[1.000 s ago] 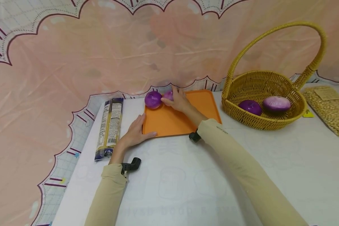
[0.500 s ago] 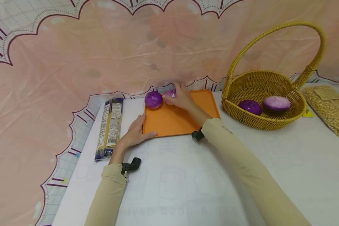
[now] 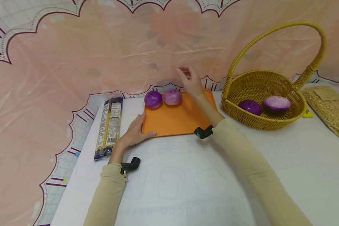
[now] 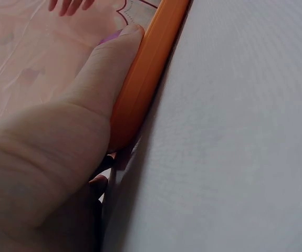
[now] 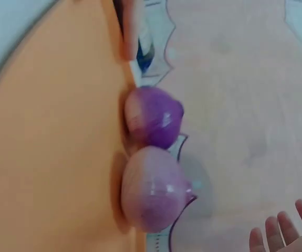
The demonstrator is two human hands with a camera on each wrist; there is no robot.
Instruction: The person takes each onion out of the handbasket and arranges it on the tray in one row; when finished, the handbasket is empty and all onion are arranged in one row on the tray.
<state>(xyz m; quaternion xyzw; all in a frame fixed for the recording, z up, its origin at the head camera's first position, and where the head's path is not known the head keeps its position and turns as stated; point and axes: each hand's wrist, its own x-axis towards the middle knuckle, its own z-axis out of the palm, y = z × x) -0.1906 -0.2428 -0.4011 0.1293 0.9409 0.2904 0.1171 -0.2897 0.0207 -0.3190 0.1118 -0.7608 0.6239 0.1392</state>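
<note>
While a long pack w/ blue ends (image 3: pixel 108 128) lies left of ctr in the head view, the L hand (image 3: pixel 134 131) is just right of it — thumb on the near rim of the orange tray (image 3: pixel 178 122), fingers fairly straight along its left edge. Tray sits mid-frame on the white table (image 3: pixel 172 191); at its far left corner is a dark purple onion (image 3: pixel 153 99), w/ a paler onion (image 3: pixel 173 97) just beside it. Right of these, above the tray's far edge, hangs the R hand (image 3: pixel 192 82) — fingers loosely bent, gap btwn thumb & rest, holding nothing. Upper right: wicker basket (image 3: pixel 258 123) w/ a deep purple onion (image 3: pixel 250 107) on left & a pale-topped onion (image 3: pixel 276 104) on right. Then a small yellow tag (image 3: pixel 308 113), and a bag of grains (image 3: pixel 329 110) at far right.
</note>
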